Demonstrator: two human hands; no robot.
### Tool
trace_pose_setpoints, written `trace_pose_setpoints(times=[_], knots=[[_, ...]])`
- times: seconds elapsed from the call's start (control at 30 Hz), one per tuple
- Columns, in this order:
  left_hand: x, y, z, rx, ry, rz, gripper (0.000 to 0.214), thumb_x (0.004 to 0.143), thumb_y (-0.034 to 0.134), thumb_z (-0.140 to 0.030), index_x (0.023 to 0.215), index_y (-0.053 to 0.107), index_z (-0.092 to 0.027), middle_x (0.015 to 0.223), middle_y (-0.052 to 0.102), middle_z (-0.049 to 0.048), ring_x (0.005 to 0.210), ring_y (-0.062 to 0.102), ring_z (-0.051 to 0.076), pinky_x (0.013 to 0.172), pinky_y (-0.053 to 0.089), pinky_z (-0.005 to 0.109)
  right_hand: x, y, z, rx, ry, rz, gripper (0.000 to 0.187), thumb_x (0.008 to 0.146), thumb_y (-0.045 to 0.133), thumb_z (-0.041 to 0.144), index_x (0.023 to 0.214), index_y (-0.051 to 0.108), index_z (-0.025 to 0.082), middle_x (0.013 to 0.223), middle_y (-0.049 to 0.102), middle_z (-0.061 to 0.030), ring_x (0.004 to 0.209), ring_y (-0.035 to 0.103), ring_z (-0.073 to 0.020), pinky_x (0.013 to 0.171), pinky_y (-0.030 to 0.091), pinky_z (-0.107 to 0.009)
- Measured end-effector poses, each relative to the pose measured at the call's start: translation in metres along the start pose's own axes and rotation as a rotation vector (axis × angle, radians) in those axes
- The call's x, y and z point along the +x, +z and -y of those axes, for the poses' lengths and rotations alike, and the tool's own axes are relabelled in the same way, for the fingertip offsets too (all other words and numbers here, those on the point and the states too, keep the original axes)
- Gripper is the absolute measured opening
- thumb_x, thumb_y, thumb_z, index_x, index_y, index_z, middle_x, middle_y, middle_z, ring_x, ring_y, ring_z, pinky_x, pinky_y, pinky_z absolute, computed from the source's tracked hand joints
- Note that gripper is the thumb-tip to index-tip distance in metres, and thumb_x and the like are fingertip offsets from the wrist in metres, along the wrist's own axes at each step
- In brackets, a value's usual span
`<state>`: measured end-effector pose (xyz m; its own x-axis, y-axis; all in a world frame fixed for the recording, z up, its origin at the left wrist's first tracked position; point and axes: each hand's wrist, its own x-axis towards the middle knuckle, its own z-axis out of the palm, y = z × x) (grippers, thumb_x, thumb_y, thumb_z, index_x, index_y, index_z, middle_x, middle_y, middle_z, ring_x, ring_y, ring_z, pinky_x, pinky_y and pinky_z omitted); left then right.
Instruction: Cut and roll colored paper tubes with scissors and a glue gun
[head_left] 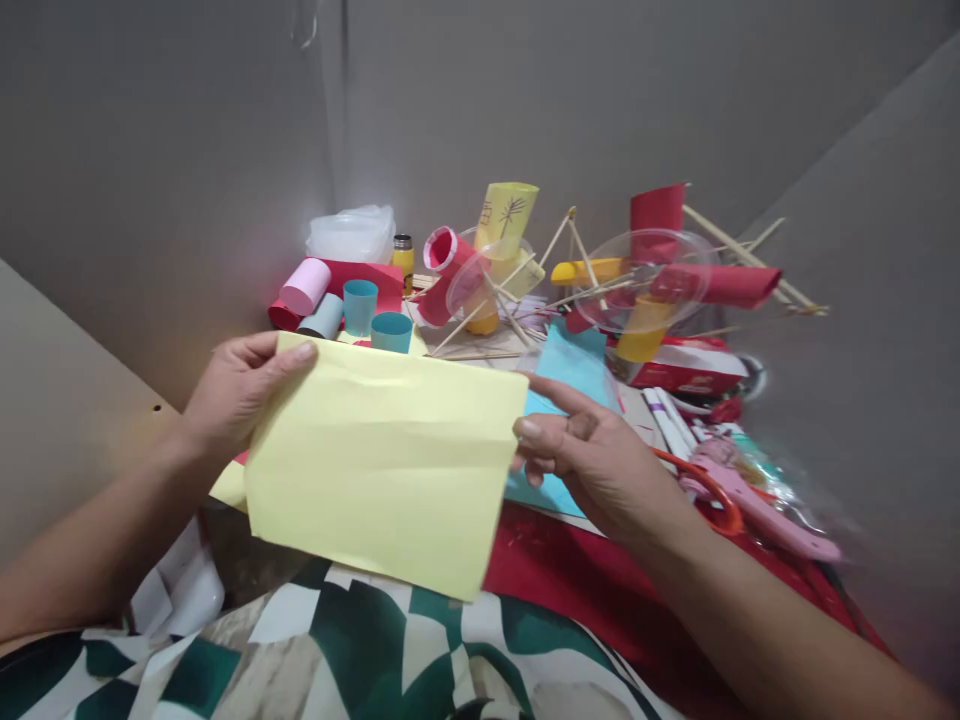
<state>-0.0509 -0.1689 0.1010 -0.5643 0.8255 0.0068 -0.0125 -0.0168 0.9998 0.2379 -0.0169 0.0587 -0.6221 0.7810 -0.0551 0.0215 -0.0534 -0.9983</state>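
Observation:
A sheet of yellow paper [379, 465] is held up between my two hands, with faint creases across it. My left hand [244, 385] grips its upper left corner, the thumb lying on the front face. At the right edge, my right hand [581, 440] pinches the sheet between thumb and fingers. Behind the sheet lies light blue paper [566, 365], partly covered by my right hand and the yellow sheet. Two teal paper cylinders [361, 305] stand just beyond the top edge of the sheet.
Stick-and-paper constructions with clear plastic discs [645, 280] stand at the back. Pink and red paper rolls [306, 287], plastic containers [351, 235] and a small yellow bottle [403, 262] are back left. Orange-handled scissors [724, 510], a pink glue gun [772, 510] and markers [670, 420] lie right.

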Motion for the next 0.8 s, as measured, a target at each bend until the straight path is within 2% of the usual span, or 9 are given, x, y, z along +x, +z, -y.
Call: trace_pose_setpoints(times=[0.07, 0.13, 0.2, 0.27, 0.37, 0.5, 0.6, 0.7, 0.8], knots=[[-0.008, -0.015, -0.005, 0.050, 0.039, -0.100, 0.031, 0.069, 0.091, -0.047, 0.083, 0.081, -0.021, 0.073, 0.079, 0.0018, 0.056, 0.071, 0.016, 0.050, 0.058, 0.022, 0.007, 0.003, 0.002, -0.163, -0.230, -0.126, 0.084, 0.079, 0.083, 0.051, 0.150, 0.046, 0.025, 0.110, 0.077, -0.0103, 0.102, 0.075, -0.0268, 0.073, 0.063, -0.035], [-0.014, -0.024, -0.010, 0.114, 0.057, -0.168, 0.028, 0.071, 0.090, -0.046, 0.082, 0.081, -0.022, 0.071, 0.078, 0.0005, 0.054, 0.069, 0.015, 0.047, 0.057, 0.021, 0.013, 0.010, 0.008, -0.410, -0.516, -0.177, 0.086, 0.083, 0.081, 0.045, 0.157, 0.039, 0.030, 0.145, 0.063, -0.0132, 0.136, 0.060, -0.0302, 0.104, 0.057, -0.046], [-0.018, -0.025, -0.015, 0.169, 0.060, -0.180, 0.027, 0.070, 0.089, -0.046, 0.078, 0.080, -0.022, 0.069, 0.077, -0.0005, 0.053, 0.068, 0.014, 0.046, 0.055, 0.020, 0.019, 0.025, 0.017, -0.637, -0.714, -0.057, 0.089, 0.085, 0.080, 0.043, 0.161, 0.035, 0.032, 0.160, 0.050, -0.0122, 0.149, 0.047, -0.0320, 0.119, 0.044, -0.052], [-0.020, -0.018, -0.023, 0.224, 0.058, -0.096, 0.029, 0.069, 0.089, -0.048, 0.075, 0.079, -0.021, 0.068, 0.076, -0.0005, 0.052, 0.068, 0.014, 0.045, 0.053, 0.020, 0.027, 0.045, 0.026, -0.739, -0.784, 0.178, 0.093, 0.084, 0.081, 0.047, 0.163, 0.035, 0.028, 0.161, 0.049, -0.0131, 0.149, 0.047, -0.0336, 0.121, 0.042, -0.052], [-0.019, -0.005, -0.035, 0.327, 0.065, 0.070, 0.036, 0.069, 0.087, -0.054, 0.070, 0.077, -0.019, 0.062, 0.070, -0.0006, 0.052, 0.067, 0.015, 0.043, 0.049, 0.020, 0.042, 0.078, 0.034, -0.744, -0.696, 0.415, 0.088, 0.080, 0.082, 0.049, 0.157, 0.047, 0.023, 0.146, 0.064, -0.0139, 0.131, 0.063, -0.0364, 0.109, 0.052, -0.052], [-0.008, -0.010, -0.048, 0.398, 0.188, 0.086, 0.035, 0.074, 0.085, -0.052, 0.079, 0.077, -0.018, 0.066, 0.072, -0.0007, 0.058, 0.068, 0.014, 0.052, 0.052, 0.020, 0.062, 0.092, 0.033, -0.369, -0.271, 0.653, 0.041, 0.080, 0.078, 0.055, 0.102, 0.080, 0.020, 0.097, 0.081, -0.0052, 0.085, 0.076, -0.0262, 0.074, 0.062, -0.038], [0.003, -0.040, -0.049, 0.304, 0.395, -0.064, 0.038, 0.086, 0.078, -0.046, 0.112, 0.075, -0.019, 0.095, 0.080, 0.0014, 0.081, 0.075, 0.013, 0.074, 0.058, 0.021, 0.074, 0.072, 0.028, -0.103, -0.069, 0.470, 0.040, 0.061, 0.093, 0.050, 0.085, 0.081, 0.020, 0.088, 0.081, -0.0039, 0.071, 0.075, -0.0213, 0.066, 0.061, -0.034], [0.008, -0.069, -0.035, 0.196, 0.312, -0.201, 0.045, 0.094, 0.070, -0.042, 0.131, 0.065, -0.018, 0.105, 0.080, 0.0014, 0.100, 0.076, 0.016, 0.085, 0.057, 0.022, 0.083, 0.046, 0.020, 0.059, -0.050, 0.132, 0.039, 0.057, 0.095, 0.043, 0.085, 0.079, 0.021, 0.092, 0.082, -0.0057, 0.075, 0.076, -0.0224, 0.072, 0.064, -0.038], [0.002, -0.073, -0.004, 0.042, 0.152, -0.130, 0.066, 0.085, 0.077, -0.051, 0.139, 0.058, -0.016, 0.111, 0.081, 0.0089, 0.104, 0.077, 0.021, 0.087, 0.061, 0.026, 0.083, 0.040, 0.012, 0.120, -0.013, 0.033, 0.032, 0.067, 0.090, 0.040, 0.091, 0.077, 0.023, 0.099, 0.082, -0.0071, 0.087, 0.079, -0.0283, 0.079, 0.065, -0.046]])
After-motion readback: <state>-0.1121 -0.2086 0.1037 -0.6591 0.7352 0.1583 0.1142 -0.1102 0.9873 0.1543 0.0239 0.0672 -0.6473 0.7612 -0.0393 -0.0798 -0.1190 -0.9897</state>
